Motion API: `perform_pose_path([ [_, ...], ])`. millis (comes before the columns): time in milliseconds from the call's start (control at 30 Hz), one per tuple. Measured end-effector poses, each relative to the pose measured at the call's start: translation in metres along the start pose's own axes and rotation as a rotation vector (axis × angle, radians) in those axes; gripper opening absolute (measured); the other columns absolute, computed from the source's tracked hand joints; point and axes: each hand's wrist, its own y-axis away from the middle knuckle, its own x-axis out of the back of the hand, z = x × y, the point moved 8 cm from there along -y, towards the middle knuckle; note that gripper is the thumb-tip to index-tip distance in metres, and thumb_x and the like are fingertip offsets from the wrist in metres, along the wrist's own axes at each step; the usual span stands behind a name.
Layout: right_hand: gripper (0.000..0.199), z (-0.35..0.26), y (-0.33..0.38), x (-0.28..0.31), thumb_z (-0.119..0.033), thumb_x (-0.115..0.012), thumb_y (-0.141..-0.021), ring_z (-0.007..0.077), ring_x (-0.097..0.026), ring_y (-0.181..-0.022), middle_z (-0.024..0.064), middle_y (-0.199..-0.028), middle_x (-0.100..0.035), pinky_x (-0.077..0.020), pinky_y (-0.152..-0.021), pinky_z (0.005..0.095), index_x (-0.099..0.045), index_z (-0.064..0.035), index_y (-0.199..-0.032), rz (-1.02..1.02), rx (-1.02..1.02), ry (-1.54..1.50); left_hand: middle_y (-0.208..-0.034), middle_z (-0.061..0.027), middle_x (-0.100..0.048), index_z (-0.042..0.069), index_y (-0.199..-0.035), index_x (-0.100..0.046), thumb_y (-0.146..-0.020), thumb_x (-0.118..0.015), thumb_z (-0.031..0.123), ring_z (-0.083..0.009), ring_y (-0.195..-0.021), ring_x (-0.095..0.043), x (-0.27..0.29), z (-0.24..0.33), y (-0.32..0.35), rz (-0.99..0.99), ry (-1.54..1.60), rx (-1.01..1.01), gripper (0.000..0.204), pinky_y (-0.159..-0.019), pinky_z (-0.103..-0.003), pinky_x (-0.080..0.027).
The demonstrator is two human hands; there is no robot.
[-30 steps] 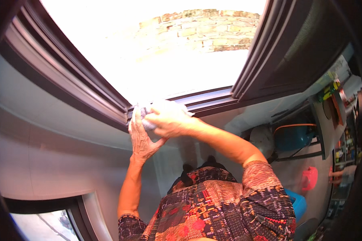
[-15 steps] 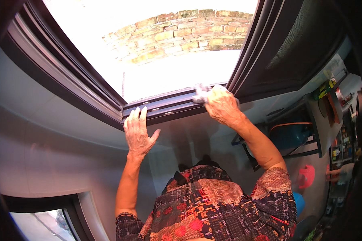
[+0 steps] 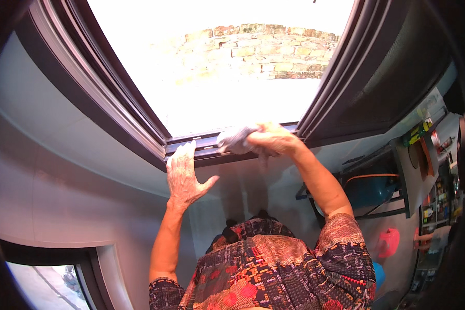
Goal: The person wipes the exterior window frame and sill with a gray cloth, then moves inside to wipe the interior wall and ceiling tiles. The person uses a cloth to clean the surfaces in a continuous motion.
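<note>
A dark sliding-window frame stands before me, with a grooved bottom track (image 3: 205, 141). My right hand (image 3: 275, 139) is closed on a crumpled grey cloth (image 3: 236, 140), which lies against the middle of the track. Part of the cloth hangs below the hand over the inner edge. My left hand (image 3: 185, 178) rests at the left end of the track, fingertips on the inner frame edge, fingers stretched out and thumb apart. It holds nothing.
Beyond the opening, a brick wall (image 3: 274, 49) shows in bright light. A dark mesh screen (image 3: 392, 88) fills the right side. At the right stand a chair with a dark seat (image 3: 372, 188), a red plastic thing (image 3: 388, 243) and cluttered shelves (image 3: 439, 196). Another window (image 3: 49, 284) is lower left.
My right hand has moved left along the track with the cloth, from near the right corner to the middle. My left hand stays at the left end. The view has shifted slightly.
</note>
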Motion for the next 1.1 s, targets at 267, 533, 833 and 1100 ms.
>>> perform_pose_path([
  [267, 0.015, 0.097, -0.041, 0.08, -0.022, -0.05, -0.083, 0.0202, -0.06, -0.067, 0.0037, -0.063, -0.056, -0.0454, -0.053, 0.0355, -0.061, -0.012, -0.082, 0.439, 0.193, 1.071, -0.134, -0.016, -0.041, 0.003, -0.139, -0.031, -0.061, -0.075, 0.051, -0.0311, -0.126, -0.036, -0.003, 0.005, -0.008, -0.041, 0.032, 0.01, 0.102, -0.104, -0.047, -0.023],
  [533, 0.024, 0.005, -0.111, -0.011, -0.018, -0.052, -0.09, 0.0089, -0.051, -0.077, -0.0012, -0.085, -0.058, -0.0446, -0.07, 0.0241, -0.059, -0.0082, -0.11, 0.063, 0.367, -0.114, -0.139, -0.023, -0.032, 0.001, -0.141, -0.023, -0.062, -0.076, 0.05, -0.0365, -0.128, -0.033, -0.001, -0.001, -0.001, 0.135, 0.101, -0.035, 0.107, -0.105, -0.05, -0.022],
  [833, 0.03, -0.032, -0.132, -0.145, -0.015, -0.062, -0.078, 0.0304, -0.051, -0.107, 0.0083, -0.109, -0.055, -0.0451, -0.089, 0.0388, -0.062, -0.0129, -0.108, -0.028, 0.871, 1.093, -0.144, -0.0297, -0.011, 0.005, -0.141, -0.018, -0.061, -0.08, 0.038, -0.045, -0.134, -0.015, -0.004, -0.011, 0.018, 0.348, 0.243, -0.051, 0.106, -0.108, -0.054, -0.018],
  [1100, 0.027, -0.003, -0.159, -0.025, -0.016, -0.058, -0.076, 0.0203, -0.057, -0.084, 0.0105, -0.091, -0.063, -0.0471, -0.08, 0.0338, -0.064, -0.005, -0.1, 0.066, 0.279, 0.286, -0.14, -0.0195, -0.03, 0.006, -0.138, -0.032, -0.058, -0.078, 0.04, -0.0373, -0.13, -0.026, -0.012, -0.003, 0.004, 0.022, -0.043, 0.022, 0.099, -0.104, -0.051, -0.021],
])
